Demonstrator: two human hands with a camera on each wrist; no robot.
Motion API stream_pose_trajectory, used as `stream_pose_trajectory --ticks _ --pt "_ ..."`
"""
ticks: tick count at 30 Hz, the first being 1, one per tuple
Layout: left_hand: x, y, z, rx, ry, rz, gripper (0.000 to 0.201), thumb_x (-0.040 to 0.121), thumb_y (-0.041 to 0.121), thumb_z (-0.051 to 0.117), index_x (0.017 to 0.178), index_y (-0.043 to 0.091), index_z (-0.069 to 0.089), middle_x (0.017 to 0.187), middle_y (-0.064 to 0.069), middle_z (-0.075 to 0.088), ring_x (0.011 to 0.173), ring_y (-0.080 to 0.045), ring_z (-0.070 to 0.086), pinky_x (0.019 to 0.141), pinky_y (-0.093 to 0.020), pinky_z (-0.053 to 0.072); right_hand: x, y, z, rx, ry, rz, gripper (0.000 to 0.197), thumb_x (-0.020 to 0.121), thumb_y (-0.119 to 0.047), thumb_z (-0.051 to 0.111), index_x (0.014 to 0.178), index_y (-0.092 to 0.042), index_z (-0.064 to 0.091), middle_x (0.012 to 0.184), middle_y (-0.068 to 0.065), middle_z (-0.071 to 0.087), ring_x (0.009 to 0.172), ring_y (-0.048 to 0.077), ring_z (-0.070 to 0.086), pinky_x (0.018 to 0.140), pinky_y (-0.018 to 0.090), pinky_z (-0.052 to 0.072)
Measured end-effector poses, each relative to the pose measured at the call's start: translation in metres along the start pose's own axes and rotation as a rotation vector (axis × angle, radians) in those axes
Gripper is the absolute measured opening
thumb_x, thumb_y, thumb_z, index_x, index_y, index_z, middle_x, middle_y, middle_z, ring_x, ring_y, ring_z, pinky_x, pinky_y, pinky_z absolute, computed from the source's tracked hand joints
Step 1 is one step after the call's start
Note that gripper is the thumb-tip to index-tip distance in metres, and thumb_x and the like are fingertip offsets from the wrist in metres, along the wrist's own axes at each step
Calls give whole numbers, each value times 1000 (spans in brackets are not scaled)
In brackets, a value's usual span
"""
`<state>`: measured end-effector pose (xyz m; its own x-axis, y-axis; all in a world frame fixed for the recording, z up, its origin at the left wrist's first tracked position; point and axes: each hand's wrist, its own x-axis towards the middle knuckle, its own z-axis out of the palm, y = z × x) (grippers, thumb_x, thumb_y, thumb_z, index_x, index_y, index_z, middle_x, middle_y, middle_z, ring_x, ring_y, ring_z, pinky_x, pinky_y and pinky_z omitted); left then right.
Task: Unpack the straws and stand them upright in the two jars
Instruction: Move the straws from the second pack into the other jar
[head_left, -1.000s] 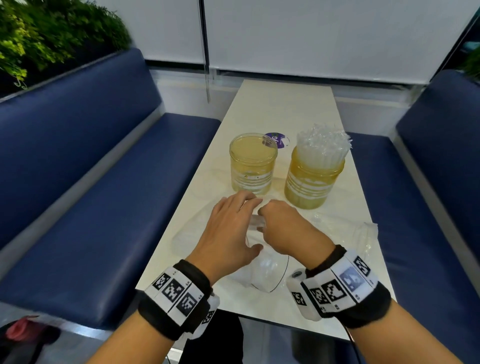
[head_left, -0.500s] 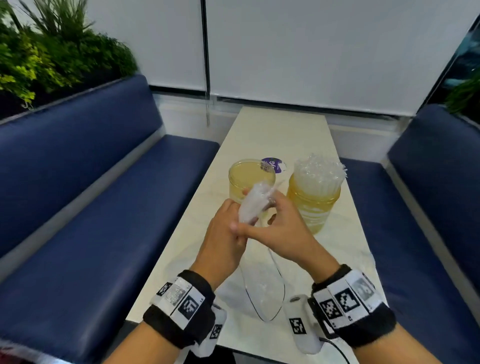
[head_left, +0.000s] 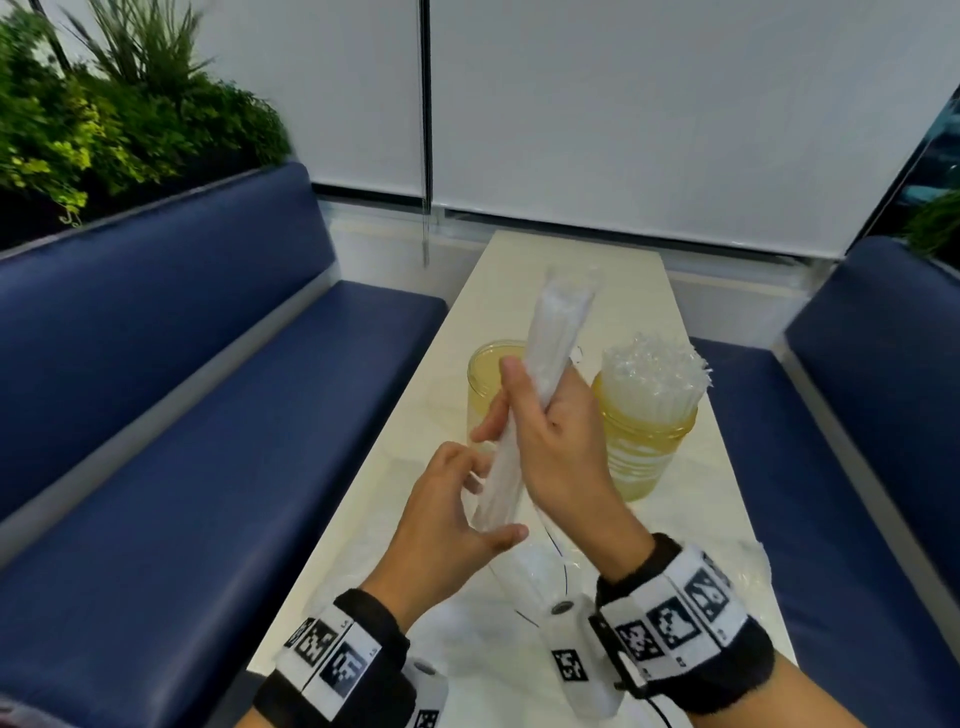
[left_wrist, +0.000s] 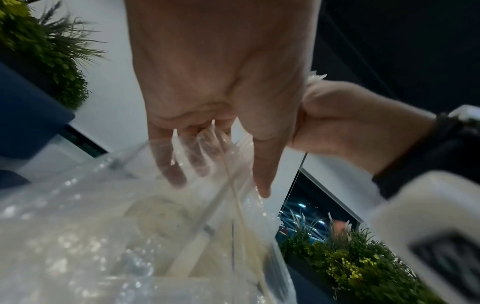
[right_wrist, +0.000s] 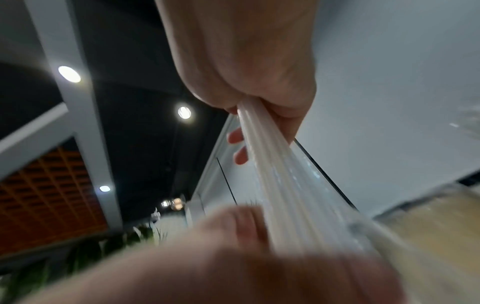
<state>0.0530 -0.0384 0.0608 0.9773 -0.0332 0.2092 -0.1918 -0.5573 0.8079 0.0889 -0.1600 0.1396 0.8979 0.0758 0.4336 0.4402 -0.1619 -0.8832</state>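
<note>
A pack of white straws (head_left: 558, 322) in clear wrapping is held up, leaning right, in front of the empty amber jar (head_left: 485, 384). My right hand (head_left: 540, 415) grips the pack round its middle; in the right wrist view the straws (right_wrist: 280, 174) run out from that hand's (right_wrist: 249, 115) fist. My left hand (head_left: 483, 499) cups the pack's lower end, thumb under it, and in the left wrist view its fingers (left_wrist: 176, 168) show through the clear wrapper (left_wrist: 116, 216). The second amber jar (head_left: 649, 441) on the right stands full of upright straws.
Both jars stand mid-way along a narrow pale table (head_left: 613, 280). Loose clear wrappers (head_left: 748, 571) lie on its near end. Blue benches run along the left (head_left: 208, 415) and right (head_left: 872, 415). Plants (head_left: 104, 119) stand behind the left bench.
Both hands have lifted the straw pack from the table and stood it up in front of the empty jar. The head view has tilted upward.
</note>
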Motion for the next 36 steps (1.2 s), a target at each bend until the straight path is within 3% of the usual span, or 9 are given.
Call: stream_pose_trajectory --ticks 6,10,13,18,24,28,30,33,36 --pt "-2 -6 -7 -36 42 -22 53 73 35 87 118 36 58 113 20 51 101 0 56 71 -14 51 56 -60 -24 220 74 -135 27 103 -34 50 82 -17 52 58 1 54 58 29 54 67 55 53" --pt "-3 -8 -14 6 53 -31 45 80 25 83 118 35 61 111 22 52 99 0 59 72 -24 58 111 -40 -24 323 213 -143 21 103 -36 49 95 -17 51 64 -4 55 65 24 54 75 48 52" --pt "-6 -9 -17 14 41 -21 44 83 15 76 118 36 61 111 22 50 101 1 57 73 -17 56 142 7 -9 236 255 -93 22 103 -37 49 100 -16 52 71 1 55 69 17 58 76 40 53" --pt "-10 -9 -22 11 28 -8 44 86 10 69 121 36 60 112 24 49 105 -1 57 75 -16 55 155 85 16 125 176 56 20 105 -31 47 106 -11 50 73 4 46 65 17 44 59 27 43" --pt "-8 -9 -31 8 27 -7 48 87 4 66 123 35 60 112 23 49 108 0 56 79 -18 56 148 141 17 -30 86 254 32 101 -30 56 120 -4 58 97 10 67 88 20 64 67 17 46" --pt "-4 -9 -32 -1 28 -7 47 84 0 65 122 29 63 112 17 52 103 -4 60 74 -22 56 140 147 3 -147 77 380 46 86 -21 77 128 -9 62 114 2 62 109 21 60 87 30 53" --pt "-2 -9 -32 3 28 -5 47 83 -1 66 121 27 64 112 15 52 101 -4 61 71 -21 56 136 143 -5 -127 78 422 73 75 -19 87 140 -17 53 128 2 58 121 20 55 104 36 48" --pt "3 -8 -32 7 14 -20 48 83 -2 67 122 25 64 114 12 53 101 -4 62 69 -15 54 128 124 -17 -121 98 398 104 68 -31 92 153 -25 32 143 7 48 130 20 48 108 37 44" --pt "10 -4 -33 30 -18 -40 53 83 -2 66 130 22 60 121 9 51 103 -6 61 70 -11 53 114 87 -26 -304 167 180 70 82 -46 77 141 -21 49 132 4 57 119 13 54 100 31 47"
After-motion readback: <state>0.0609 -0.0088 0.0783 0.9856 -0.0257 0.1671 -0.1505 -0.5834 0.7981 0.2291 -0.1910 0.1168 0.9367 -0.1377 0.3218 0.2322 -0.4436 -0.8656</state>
